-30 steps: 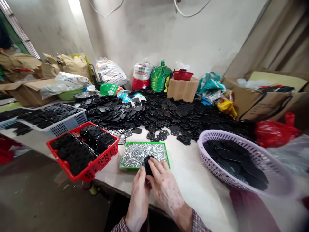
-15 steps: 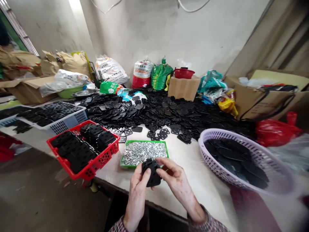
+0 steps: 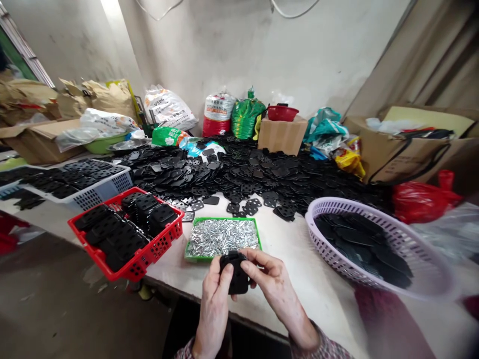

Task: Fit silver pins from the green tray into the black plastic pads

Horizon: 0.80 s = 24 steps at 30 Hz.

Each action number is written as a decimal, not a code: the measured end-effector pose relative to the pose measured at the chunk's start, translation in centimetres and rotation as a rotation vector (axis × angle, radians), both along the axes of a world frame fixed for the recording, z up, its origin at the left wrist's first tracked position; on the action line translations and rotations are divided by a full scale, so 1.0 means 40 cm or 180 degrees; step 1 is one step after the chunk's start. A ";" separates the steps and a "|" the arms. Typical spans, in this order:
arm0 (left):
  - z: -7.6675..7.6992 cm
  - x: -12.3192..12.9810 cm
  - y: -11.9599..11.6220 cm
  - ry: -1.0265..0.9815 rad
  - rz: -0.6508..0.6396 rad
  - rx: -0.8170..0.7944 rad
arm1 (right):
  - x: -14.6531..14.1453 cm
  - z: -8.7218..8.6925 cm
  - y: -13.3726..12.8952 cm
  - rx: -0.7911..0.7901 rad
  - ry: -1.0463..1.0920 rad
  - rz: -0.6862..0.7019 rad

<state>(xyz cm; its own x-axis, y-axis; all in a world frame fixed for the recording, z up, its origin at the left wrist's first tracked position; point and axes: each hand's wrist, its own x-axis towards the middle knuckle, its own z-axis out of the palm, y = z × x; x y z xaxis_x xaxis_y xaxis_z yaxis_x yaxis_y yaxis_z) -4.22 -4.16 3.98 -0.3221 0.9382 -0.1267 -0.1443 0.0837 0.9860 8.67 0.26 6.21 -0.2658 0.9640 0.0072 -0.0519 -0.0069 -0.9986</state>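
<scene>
A black plate with holes (image 3: 238,280) is held between both hands, just in front of the tray of pins; whether it is one piece or several stacked I cannot tell. My left hand (image 3: 215,294) is closed on its left side, thumb lying on the face. At the upper right edge, my right hand (image 3: 271,279) pinches the plate with thumb and fingers. Behind the hands sits a green tray (image 3: 188,259) filled with small silvery metal pins (image 3: 224,237). Parts of the plate are covered by my fingers.
To the left stands a red basket (image 3: 140,267) of stacked black plates, with a grey basket (image 3: 101,188) behind it. A lilac basket (image 3: 312,234) on the right holds smooth black pieces. Loose black plates (image 3: 254,172) are heaped across the back, before bags and a carton (image 3: 280,135).
My right thumb and fingers have shifted slightly inward over the plate's upper right edge. Both hands still hold the plate. The whole view has moved a little.
</scene>
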 end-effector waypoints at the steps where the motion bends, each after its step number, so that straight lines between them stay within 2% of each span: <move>1: 0.001 0.000 -0.001 0.0025 -0.0039 0.0014 | -0.001 -0.004 0.000 -0.0038 0.0061 0.0023; 6: -0.014 -0.008 -0.003 0.0144 0.0184 0.0050 | -0.011 -0.030 -0.001 -0.0080 0.0364 -0.0032; 10: -0.035 -0.018 -0.001 0.0001 0.0768 -0.0245 | -0.034 -0.054 -0.012 -0.0117 0.0593 -0.0090; 12: -0.042 -0.020 -0.002 -0.0196 0.0973 -0.0164 | -0.044 -0.063 -0.015 -0.0138 0.0618 -0.0162; 15: -0.045 -0.020 -0.005 -0.0390 0.0900 0.0102 | -0.040 -0.066 0.001 -0.0061 0.0383 -0.0188; 18: -0.045 -0.025 -0.002 -0.0580 0.0676 -0.0010 | -0.010 -0.056 0.054 0.0350 -0.0201 -0.0025; 21: -0.044 -0.045 0.010 -0.1075 0.0449 0.0041 | 0.019 -0.040 0.126 0.1095 -0.1710 -0.0036; 24: -0.044 -0.070 0.021 -0.1540 0.0418 0.0033 | 0.010 -0.039 0.184 0.1428 -0.2887 0.0049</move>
